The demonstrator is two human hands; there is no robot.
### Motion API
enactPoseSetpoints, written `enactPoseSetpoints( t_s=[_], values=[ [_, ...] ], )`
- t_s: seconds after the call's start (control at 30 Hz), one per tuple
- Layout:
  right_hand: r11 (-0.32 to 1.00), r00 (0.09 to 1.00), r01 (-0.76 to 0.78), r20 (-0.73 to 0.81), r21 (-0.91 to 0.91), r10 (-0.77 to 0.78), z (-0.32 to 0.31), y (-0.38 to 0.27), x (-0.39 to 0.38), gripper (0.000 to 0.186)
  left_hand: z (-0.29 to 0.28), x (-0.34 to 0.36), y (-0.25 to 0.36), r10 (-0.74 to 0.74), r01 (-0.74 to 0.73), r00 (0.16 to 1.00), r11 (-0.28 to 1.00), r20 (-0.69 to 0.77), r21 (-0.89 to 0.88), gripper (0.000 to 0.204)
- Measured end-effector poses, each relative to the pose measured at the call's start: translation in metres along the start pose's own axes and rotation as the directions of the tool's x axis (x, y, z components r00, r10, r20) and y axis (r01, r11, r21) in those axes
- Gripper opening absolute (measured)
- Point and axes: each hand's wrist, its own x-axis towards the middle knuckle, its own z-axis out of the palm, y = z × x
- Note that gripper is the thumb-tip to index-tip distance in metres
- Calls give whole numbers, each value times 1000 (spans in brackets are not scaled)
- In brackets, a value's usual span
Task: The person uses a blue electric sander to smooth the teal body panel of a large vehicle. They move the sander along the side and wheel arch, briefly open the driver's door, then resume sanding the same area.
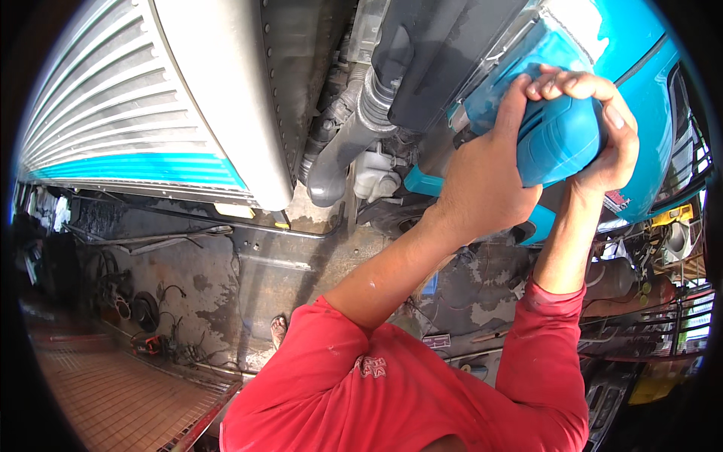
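Note:
Both of my hands are closed round a blue, rounded power tool (559, 139), which may be a sander; its working face is hidden. My left hand (489, 169) grips its near left side, with the thumb up along the body. From the right, my right hand (619, 143) wraps over the top and far side, fingers curled. The tool is held up in front of a turquoise truck body (640, 147). Just beyond it, the surface has a cloudy, whitish patch (576, 22). Whether the tool touches that surface cannot be made out.
A silver ribbed body (105, 90) with a turquoise stripe stands at left. Between it and the truck are a dark bent duct (339, 162) and a whitish plastic reservoir (376, 177). A brown wire grid (128, 388) lies lower left. Gas cylinders (614, 279) are at right.

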Motion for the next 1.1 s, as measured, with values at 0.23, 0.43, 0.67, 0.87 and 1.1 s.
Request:
enactPoseSetpoints(
  t_s=[0.23,0.43,0.67,0.87,1.1],
  values=[
    [993,998,-56,-40,-106,52,11,9,-43,40,9,-31,-27,-130,129,991,992,43,18,106],
    [989,999,-35,1,-143,36,26,17,-57,37,3,-43,-40,13,-13,1000,998,5,59,107],
    [996,998,51,-19,-67,-53,8,-3,-14,50,10,-10,-15,79,-80,997,996,17,45,113],
    [975,995,-103,-37,-197,98,19,4,-19,49,-4,-16,-25,36,-36,999,999,6,12,117],
    [992,1000,2,1,-127,-1,29,17,-55,37,0,-40,-42,6,-7,1000,1000,23,29,110]
  ],
)
